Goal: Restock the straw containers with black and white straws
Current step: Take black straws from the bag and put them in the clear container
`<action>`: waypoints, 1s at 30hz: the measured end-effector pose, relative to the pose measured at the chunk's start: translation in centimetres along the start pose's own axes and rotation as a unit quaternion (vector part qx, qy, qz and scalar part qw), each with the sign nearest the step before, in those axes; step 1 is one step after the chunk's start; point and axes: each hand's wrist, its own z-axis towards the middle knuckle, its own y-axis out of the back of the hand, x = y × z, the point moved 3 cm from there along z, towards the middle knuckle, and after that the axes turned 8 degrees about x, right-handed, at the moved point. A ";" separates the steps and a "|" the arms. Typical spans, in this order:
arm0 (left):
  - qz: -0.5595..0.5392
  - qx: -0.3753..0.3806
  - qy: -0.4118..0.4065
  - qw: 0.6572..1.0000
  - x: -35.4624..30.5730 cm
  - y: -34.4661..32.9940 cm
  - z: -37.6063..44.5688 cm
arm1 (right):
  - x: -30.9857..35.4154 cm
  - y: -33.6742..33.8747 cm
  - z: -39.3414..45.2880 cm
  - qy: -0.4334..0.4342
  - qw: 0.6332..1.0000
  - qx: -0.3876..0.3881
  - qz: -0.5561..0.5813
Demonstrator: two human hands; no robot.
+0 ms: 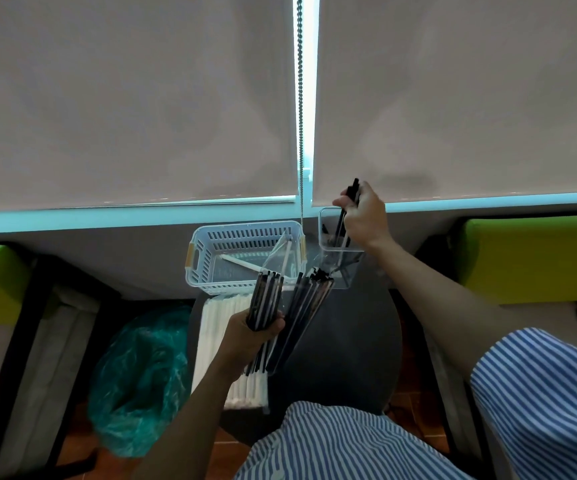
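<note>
Right hand [363, 216]: I see it curled round a few black straws [344, 216], their lower ends down inside the clear container [340, 251] at the far right of the surface [349, 341].
Left hand [255, 332]: gripping a bundle of wrapped black straws [267, 299], held upright near the middle.
Clear sleeve of black straws [306, 306]: leaning just right of my left hand (its top end is close to the clear container).
White basket [242, 261]: far left of the container, with a white straw [240, 263] lying inside and a clear wrapper [281, 258] beside it.
White straw pack [216, 327]: flat on the surface, partly under my left hand.
Green bag [141, 375]: on the floor, left.
</note>
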 end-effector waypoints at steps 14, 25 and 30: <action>-0.004 0.002 0.003 1.000 -0.4 0.2 0.0 | -2.5 -1.0 -0.9 -0.085 0.988 0.081 -0.102; -0.005 0.003 -0.005 1.000 -1.0 -0.4 -0.1 | 3.6 -1.0 -5.2 0.211 0.970 0.076 -0.091; -0.010 0.006 -0.007 1.000 -1.6 -0.7 -0.2 | 3.8 -3.3 -6.7 0.176 0.953 0.174 -0.174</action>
